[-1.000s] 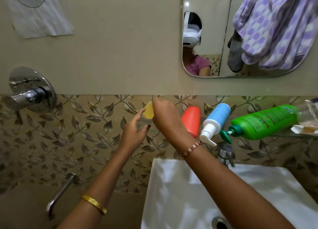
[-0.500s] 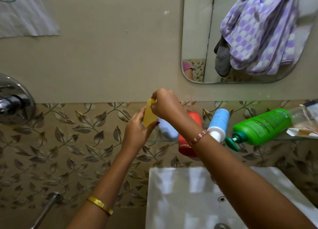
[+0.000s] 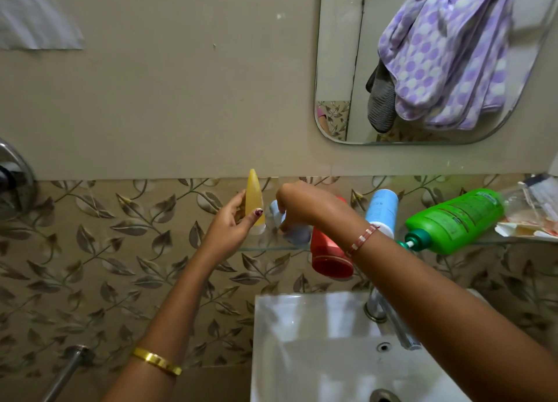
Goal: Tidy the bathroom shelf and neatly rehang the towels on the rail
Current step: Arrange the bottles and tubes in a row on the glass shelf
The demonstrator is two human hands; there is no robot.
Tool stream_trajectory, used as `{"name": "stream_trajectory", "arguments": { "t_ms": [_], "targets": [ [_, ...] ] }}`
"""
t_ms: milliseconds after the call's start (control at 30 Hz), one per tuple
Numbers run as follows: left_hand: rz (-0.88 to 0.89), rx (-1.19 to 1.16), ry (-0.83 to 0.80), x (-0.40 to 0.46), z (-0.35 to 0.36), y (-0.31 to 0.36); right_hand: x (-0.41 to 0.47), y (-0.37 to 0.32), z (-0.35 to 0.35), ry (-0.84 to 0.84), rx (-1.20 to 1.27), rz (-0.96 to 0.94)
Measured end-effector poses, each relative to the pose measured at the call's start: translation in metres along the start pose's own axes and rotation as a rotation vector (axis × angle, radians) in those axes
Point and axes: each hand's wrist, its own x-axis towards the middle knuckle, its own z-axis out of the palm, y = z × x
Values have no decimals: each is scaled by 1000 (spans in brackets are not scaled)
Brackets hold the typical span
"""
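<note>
Gripping a yellow tube (image 3: 254, 200) upright in my left hand (image 3: 231, 229), my right hand (image 3: 297, 203) pinches a bluish tube (image 3: 291, 231) over the glass shelf (image 3: 271, 247); labels on the green bottle (image 3: 454, 220) are unreadable, leaf-patterned tiles (image 3: 105, 235) behind.

A big mirror (image 3: 338, 69) with round corners hangs on the wall at about 1 o'clock. A white sink (image 3: 302, 356) sits at 5 o'clock, with a shiny metal tap (image 3: 392, 326) on its back edge and a dark drain hole (image 3: 383, 397) at the very bottom. At 9 o'clock a round shiny knob plate (image 3: 15, 172) pokes in from the edge (only part of it shows). A metal pipe (image 3: 65, 371) slants down at 7 o'clock. A pale sheet (image 3: 36, 14) is stuck on the wall at 11 o'clock. Leaf tiles (image 3: 90, 250) run across the wall at 8 o'clock.
</note>
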Motion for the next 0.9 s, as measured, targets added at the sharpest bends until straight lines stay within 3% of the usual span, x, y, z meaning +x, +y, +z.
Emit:
{"name": "stream_trajectory", "arguments": {
  "t_ms": [467,700,800,900],
  "targets": [
    [-3,-27,-20,-7,0,8,-2,-4,6,3,132,63],
    [18,39,-39,-7,0,7,5,23,-13,148,486,191],
    [27,21,-22,-10,1,6,-2,40,-22,107,849,192],
    [44,-7,84,-15,-1,7,-9,52,-26,92,1031,180]
  ]
}}
